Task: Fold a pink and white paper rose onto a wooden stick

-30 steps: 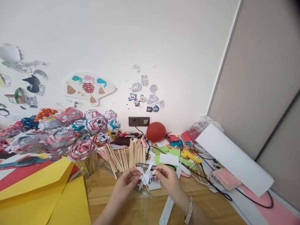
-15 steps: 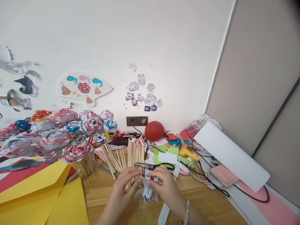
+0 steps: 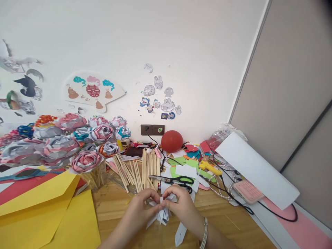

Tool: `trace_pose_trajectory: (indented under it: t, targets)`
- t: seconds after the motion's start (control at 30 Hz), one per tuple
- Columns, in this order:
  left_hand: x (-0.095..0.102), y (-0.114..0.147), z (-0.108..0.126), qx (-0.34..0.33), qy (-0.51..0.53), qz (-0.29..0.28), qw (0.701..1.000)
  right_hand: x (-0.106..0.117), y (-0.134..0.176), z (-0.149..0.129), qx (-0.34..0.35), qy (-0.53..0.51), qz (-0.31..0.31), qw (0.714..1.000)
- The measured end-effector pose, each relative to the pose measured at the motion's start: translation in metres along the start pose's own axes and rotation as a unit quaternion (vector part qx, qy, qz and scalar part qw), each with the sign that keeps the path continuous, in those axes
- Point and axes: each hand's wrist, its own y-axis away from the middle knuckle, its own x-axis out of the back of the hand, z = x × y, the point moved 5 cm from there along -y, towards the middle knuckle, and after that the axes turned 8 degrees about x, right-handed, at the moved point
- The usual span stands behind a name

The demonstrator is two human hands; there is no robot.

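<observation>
Thumb and fingertips of my left hand (image 3: 140, 206) are closed on a tip of the folded white paper (image 3: 163, 218); its body sits just below that pinch, between my hands, long axis unclear; my right hand (image 3: 182, 206) pinches there too, equally near.

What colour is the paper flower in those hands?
White; the paper flower shows in the head view.

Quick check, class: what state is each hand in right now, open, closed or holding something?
Left hand: closed, pinching the folded paper.
Right hand: closed, pinching the same folded paper.
</observation>
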Motion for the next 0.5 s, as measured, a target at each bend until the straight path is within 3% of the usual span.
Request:
trace_pose_trajectory:
  t: [0.5]
  targets:
    - [0.003,0.002,0.004,0.025,0.014,-0.006,1.000,-0.003,0.000,0.009,-0.037,-0.050,-0.020,0.998]
